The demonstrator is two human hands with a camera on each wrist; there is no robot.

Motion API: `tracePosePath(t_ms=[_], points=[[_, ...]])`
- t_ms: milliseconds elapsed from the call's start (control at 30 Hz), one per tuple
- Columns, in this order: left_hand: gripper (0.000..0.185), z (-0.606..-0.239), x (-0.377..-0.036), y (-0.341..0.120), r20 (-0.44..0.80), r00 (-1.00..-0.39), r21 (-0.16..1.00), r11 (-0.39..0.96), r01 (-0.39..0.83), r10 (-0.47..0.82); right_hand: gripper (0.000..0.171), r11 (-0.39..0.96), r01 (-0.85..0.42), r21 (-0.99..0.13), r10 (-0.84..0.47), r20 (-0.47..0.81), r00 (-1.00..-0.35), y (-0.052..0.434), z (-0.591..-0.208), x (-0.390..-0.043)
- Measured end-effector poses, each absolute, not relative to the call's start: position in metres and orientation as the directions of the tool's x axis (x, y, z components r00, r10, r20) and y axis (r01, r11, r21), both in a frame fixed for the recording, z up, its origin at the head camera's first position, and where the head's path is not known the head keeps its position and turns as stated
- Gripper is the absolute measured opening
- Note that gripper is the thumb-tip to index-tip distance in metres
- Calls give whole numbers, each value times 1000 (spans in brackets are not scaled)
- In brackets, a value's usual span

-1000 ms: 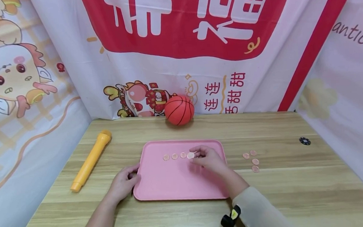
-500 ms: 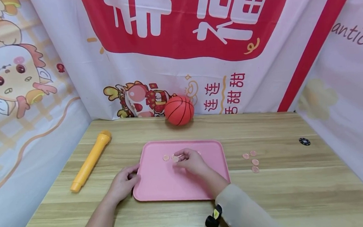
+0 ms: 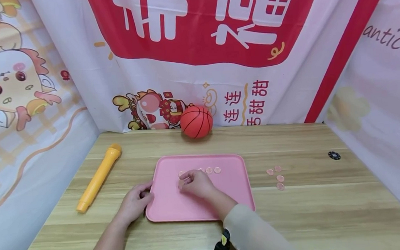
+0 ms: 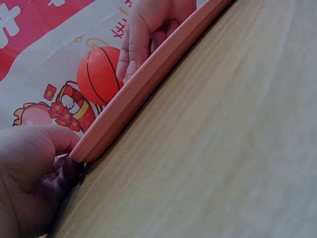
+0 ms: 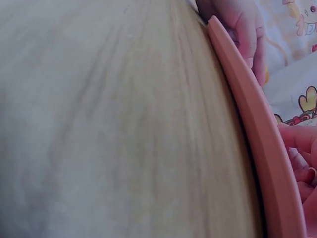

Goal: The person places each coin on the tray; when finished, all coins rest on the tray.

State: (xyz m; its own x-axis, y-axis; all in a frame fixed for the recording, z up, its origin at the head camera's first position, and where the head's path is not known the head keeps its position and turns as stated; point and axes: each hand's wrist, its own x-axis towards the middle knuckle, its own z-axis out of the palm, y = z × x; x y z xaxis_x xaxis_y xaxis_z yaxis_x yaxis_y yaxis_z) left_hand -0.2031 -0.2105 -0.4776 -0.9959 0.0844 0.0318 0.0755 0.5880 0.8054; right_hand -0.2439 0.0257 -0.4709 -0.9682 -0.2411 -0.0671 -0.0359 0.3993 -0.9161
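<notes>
A pink tray [image 3: 167, 208] lies on the wooden table. My left hand [image 3: 135, 203] grips its left edge, thumb at the rim and fingers curled below it in the left wrist view. Over the tray's left half, my right hand [image 3: 198, 184] pinches a small copper-coloured coin [image 3: 181, 183] between thumb and fingers. A row of similar coins lies on the tray behind that hand, among them a coin [image 3: 217, 170] at the right end; the hand partly covers the row. Several more coins, one of them a front coin [image 3: 280, 186], lie on the table right of the tray.
An orange toy microphone [image 3: 99, 178] lies to the left of the tray. At the back, a red toy basketball [image 3: 196, 121] stands against the printed cloth [image 3: 280, 73]. A black-and-white chip [image 3: 334, 155] lies far right on the table.
My right hand has moved left along the row, first leaving a coin at the right end, and now holds a coin nearer the tray's left side. My left hand has stayed on the tray.
</notes>
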Motion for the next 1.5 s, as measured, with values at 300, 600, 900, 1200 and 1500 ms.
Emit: tracePosePath(t_ms=[300,600,900,1200,1500], points=[[47,-476,-203,-211,24,-996,815,576,68,84,24,529,-80,-845,-237,-57,-970,20,-467,-240],[47,-477,-203,-210,20,-997,815,577,60,75,22,580,-63,-812,-225,-85,-971,20,-464,-239],[47,-477,-203,-210,23,-997,816,574,63,78,25,589,-62,-806,-228,-92,-969,20,-462,-239],[47,-477,-203,-210,27,-996,818,571,69,82,23,481,-77,-873,-239,-46,-970,26,-469,-240],[47,-476,-201,-210,29,-997,826,560,68,78,28,365,-57,-929,-264,-45,-963,47,-466,-240]])
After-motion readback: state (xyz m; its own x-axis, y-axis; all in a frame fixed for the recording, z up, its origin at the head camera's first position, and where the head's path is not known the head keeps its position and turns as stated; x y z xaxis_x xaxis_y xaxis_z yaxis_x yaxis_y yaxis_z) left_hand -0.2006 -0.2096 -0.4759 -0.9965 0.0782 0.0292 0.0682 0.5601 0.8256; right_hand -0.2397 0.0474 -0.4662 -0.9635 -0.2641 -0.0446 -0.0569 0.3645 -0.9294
